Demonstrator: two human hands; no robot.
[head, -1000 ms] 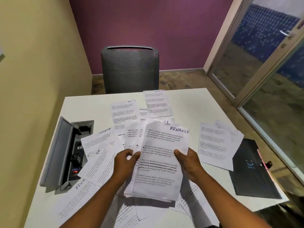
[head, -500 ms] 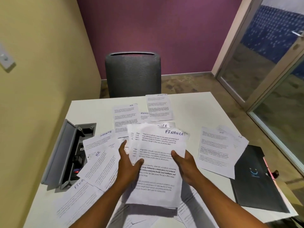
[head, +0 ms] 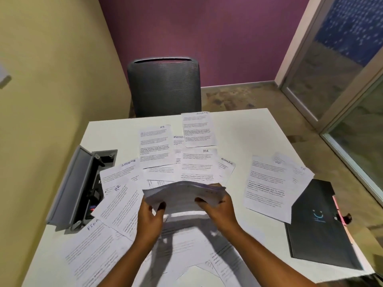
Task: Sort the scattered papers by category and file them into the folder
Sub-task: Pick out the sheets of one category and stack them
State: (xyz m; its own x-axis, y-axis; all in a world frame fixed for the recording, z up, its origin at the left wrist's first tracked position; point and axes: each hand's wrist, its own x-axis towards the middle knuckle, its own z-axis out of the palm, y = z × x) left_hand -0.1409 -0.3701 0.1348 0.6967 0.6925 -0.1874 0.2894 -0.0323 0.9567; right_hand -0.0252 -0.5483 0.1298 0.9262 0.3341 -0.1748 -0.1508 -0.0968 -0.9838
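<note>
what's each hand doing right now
Left hand: grips the left end of the paper stack.
Right hand: grips the stack's right end.

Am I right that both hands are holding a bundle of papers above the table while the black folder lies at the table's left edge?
Not quite: the head view shows the black folder at the table's right edge. Both the left hand and right hand hold the bundle of papers.
</note>
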